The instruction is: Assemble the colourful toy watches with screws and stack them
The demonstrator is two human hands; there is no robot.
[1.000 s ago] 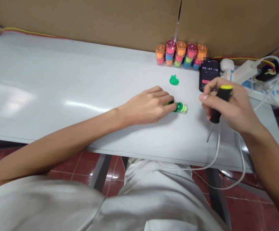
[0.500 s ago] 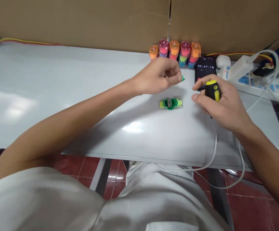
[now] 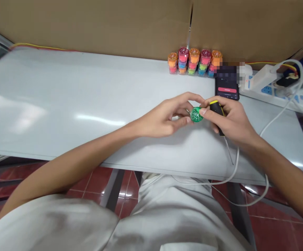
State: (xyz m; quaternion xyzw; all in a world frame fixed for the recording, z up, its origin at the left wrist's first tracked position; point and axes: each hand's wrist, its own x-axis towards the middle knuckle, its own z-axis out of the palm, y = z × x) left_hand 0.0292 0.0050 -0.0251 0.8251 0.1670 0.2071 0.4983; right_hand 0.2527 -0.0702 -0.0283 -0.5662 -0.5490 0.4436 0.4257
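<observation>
The item under inspection, a round green plastic disc (image 3: pixel 196 114) with a raised star-like pattern on its face, is held in the air just above the white surface (image 3: pixel 62 90), between the two hands and clear of the surface's front edge. The left hand (image 3: pixel 161 116) approaches from the left, and its fingers (image 3: pixel 190 99) curl around the disc's left rim in a firm pinch, apparently serving as the main support. The right hand (image 3: pixel 231 122) is closed around a black-and-yellow-handled screwdriver (image 3: pixel 216 116). The handle sits against the palm under the curled lower fingers, an arrangement that leaves the upper fingers (image 3: pixel 204 111) free to press against the disc's right side. The thin metal shaft (image 3: pixel 228 150) points down and toward the person, away from the disc, so the tool is carried rather than engaged.

Beyond the hands, a row of stacked multicoloured tubs (image 3: pixel 194 61) stands against cardboard boxes (image 3: pixel 101 24) along the back edge. A phone (image 3: pixel 227 87) lies face up just right of that row, near a white power strip (image 3: pixel 277 90). A white cable (image 3: pixel 237 164) runs from the strip area over the front edge of the surface, keeping to the right of the work. Nothing rests beneath the disc, so its position depends entirely on the hands.
</observation>
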